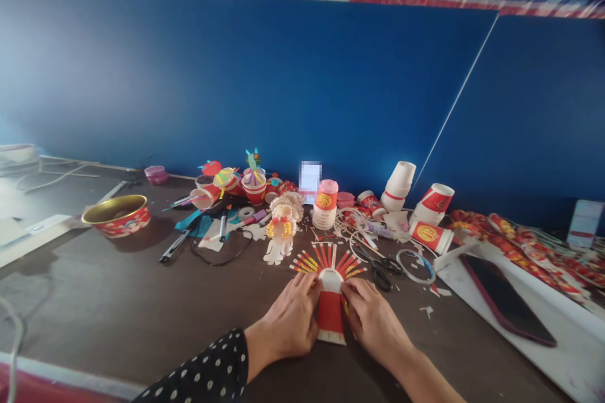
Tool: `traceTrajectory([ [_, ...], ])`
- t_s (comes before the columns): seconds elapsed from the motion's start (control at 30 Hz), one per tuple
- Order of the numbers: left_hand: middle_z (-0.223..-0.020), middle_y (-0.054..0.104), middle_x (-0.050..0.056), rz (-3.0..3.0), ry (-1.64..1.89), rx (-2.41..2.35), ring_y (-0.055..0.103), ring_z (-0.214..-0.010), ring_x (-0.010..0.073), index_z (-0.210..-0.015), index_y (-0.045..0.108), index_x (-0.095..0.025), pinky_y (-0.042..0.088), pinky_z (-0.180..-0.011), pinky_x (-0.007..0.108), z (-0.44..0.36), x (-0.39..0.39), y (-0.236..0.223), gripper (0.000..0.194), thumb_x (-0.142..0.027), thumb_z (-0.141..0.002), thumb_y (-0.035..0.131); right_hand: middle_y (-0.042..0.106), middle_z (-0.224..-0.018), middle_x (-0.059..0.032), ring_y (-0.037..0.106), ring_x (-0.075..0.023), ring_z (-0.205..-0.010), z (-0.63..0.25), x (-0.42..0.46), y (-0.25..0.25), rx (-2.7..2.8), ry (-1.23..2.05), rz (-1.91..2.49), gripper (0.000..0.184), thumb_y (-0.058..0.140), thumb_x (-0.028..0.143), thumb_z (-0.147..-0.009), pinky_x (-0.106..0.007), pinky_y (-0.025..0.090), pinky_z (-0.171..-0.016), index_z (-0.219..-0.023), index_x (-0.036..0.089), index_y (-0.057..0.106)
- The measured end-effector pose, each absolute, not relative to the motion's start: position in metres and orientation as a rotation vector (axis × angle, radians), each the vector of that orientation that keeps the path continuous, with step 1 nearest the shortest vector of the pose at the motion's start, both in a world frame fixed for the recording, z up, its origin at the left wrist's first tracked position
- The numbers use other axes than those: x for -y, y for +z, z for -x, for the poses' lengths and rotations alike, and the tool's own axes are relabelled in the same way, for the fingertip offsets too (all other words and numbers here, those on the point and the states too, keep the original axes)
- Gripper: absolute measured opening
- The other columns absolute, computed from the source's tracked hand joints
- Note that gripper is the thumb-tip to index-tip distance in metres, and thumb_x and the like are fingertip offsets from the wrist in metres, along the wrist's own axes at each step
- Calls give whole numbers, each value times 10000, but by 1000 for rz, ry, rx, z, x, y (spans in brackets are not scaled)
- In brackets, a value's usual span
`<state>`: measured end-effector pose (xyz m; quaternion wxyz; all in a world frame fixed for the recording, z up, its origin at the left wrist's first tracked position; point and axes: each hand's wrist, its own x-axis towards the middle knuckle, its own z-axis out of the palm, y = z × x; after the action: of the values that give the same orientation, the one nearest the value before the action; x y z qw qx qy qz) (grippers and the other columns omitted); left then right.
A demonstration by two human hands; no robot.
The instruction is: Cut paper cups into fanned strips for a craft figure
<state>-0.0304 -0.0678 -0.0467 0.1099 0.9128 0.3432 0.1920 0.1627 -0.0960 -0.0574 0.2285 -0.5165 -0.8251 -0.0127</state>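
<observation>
Between my hands lies a cut paper cup [331, 312], with a broad red panel toward me and a round white base. Narrow red, yellow and white strips fan out from its far side over the dark table. My left hand [295, 315] grips the left edge, fingers bent and closed against it. On the opposite edge, my right hand [375, 321] pinches the cup with thumb and fingers. Just beyond the strips stands a white paper cut-out figure [282, 227] with curled, frilly pieces. A pair of black-handled scissors [382, 274] rests right of the fan.
A stack of paper cups [325, 208] stands behind the fan. Farther left are a red bowl [118, 217] and a utility knife [174, 245]. At right, a phone [508, 299] lies on a white tray [558, 352]. Paper scraps [426, 311] and a tape ring [416, 266] are nearby.
</observation>
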Motion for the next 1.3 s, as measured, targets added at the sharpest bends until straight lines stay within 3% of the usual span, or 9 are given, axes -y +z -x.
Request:
traceTrajectory([
  [0.2, -1187, 383, 157, -2731, 509, -1049, 389, -1053, 267, -1142, 427, -111, 345, -910, 403, 31, 67, -50, 511, -176, -637, 475, 543, -978, -96, 497, -203, -881, -161, 96, -54, 2357, -85, 1480, 261, 423, 110, -803, -343, 426, -799, -1015, 151, 569],
  [0.37, -1116, 460, 131, -2773, 418, -1067, 407, -1007, 260, -1119, 445, -135, 351, -886, 419, 29, 66, -43, 472, -171, -648, 455, 547, -972, -87, 489, -203, -871, -163, 92, -55, 2448, -193, 1501, 218, 420, 124, -810, -317, 422, -771, -960, 148, 575],
  [0.57, -1003, 506, 140, -2895, 323, -977, 431, -947, 261, -912, 550, -116, 371, -839, 398, 21, 57, -43, 301, -206, -631, 489, 584, -866, -81, 509, -216, -808, -156, 82, -56, 2529, -271, 1505, 162, 458, 103, -783, -322, 415, -707, -810, 157, 609],
  [0.73, -1016, 499, 185, -3071, 225, -914, 407, -997, 293, -846, 591, -66, 339, -861, 413, 16, 54, -48, 275, -239, -649, 506, 598, -841, -111, 523, -230, -770, -142, 80, -59, 2448, -283, 1589, 214, 470, 23, -729, -341, 419, -689, -834, 132, 621],
  [0.97, -931, 501, 126, -2847, 382, -1044, 453, -868, 249, -770, 571, -124, 416, -734, 369, 19, 55, -43, 173, -223, -637, 524, 572, -890, -83, 533, -188, -802, -154, 90, -59, 2284, -144, 1597, 217, 434, 73, -762, -276, 437, -705, -830, 176, 613],
  [1.03, -880, 507, 98, -2724, 558, -1084, 468, -833, 215, -734, 563, -139, 418, -716, 336, 20, 51, -46, 121, -210, -710, 469, 573, -885, -59, 540, -166, -813, -158, 90, -59, 2175, 24, 1557, 283, 415, 35, -727, -246, 440, -719, -857, 188, 614],
  [1.13, -791, 528, 68, -2543, 756, -1056, 489, -771, 164, -689, 566, -147, 414, -708, 290, 20, 46, -54, 261, -193, -822, 347, 570, -881, -49, 546, -164, -815, -159, 88, -60, 2044, 122, 1576, 352, 394, 3, -678, -251, 446, -728, -881, 195, 607],
  [1.3, -932, 527, 73, -2428, 885, -1140, 484, -866, 181, -950, 528, -152, 409, -766, 313, 17, 44, -64, 198, -240, -802, 430, 548, -920, -91, 531, -205, -864, -152, 89, -61, 2072, 5, 1652, 237, 406, 138, -813, -306, 437, -772, -960, 172, 589],
])
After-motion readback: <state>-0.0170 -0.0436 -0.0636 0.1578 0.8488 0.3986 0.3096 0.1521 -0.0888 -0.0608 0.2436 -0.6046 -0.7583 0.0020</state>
